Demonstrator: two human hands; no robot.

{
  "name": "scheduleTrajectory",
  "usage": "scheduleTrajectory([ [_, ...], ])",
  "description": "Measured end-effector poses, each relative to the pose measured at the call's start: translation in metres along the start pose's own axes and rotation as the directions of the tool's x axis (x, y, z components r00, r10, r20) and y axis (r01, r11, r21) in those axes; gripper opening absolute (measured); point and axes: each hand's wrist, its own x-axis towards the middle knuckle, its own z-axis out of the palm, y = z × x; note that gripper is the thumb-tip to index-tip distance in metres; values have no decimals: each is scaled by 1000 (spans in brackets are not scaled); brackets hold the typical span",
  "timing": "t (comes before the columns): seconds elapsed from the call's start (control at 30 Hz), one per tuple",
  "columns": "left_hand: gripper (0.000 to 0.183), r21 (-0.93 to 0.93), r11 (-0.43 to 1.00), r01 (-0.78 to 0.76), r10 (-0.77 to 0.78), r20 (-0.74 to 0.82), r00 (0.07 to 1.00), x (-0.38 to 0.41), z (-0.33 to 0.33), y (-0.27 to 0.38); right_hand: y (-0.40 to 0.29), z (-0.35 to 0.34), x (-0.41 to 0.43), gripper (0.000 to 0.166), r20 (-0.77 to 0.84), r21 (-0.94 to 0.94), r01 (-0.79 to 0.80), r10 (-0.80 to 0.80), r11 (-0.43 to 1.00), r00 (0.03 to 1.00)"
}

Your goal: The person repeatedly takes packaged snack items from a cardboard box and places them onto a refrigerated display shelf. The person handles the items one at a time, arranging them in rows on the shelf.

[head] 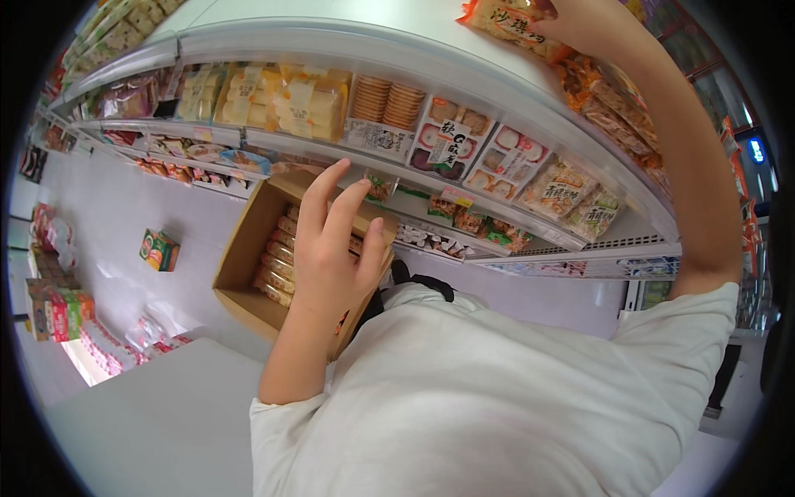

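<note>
My right hand (559, 25) grips an orange-and-clear packet of pastry (512, 25) on the white top shelf (372, 18), at the upper right. Beside it, more orange packets of pastry (615, 112) lie in a row along the shelf's right end. My left hand (338, 248) is raised with its fingers apart and holds nothing. Below it stands an open cardboard box (239, 273) with wrapped snack rolls (276, 264) lined up inside; the hand hides part of them.
The shelf below holds packaged yellow cakes (310, 102), stacked biscuits (388, 102) and boxed sweets (450, 140). Lower shelves carry small snack packets (469, 218). A green-and-orange carton (159, 250) stands on the floor. Several cartons (62, 310) are at the far left, and a grey surface (161, 410) is at the lower left.
</note>
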Motion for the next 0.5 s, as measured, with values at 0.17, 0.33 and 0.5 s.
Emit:
scheduleTrajectory([
  [0.17,36,-20,996,82,-82,18,996,-23,-15,-12,-37,-41,-21,31,58,48,-126,124,991,991],
  [0.33,27,91,973,211,-210,-23,977,-76,-33,-43,-85,-17,-53,26,-493,20,265,-221,964,842],
  [0.5,17,192,910,367,-356,-90,930,-127,-49,-57,-177,33,-89,26,-98,611,459,-514,644,852],
])
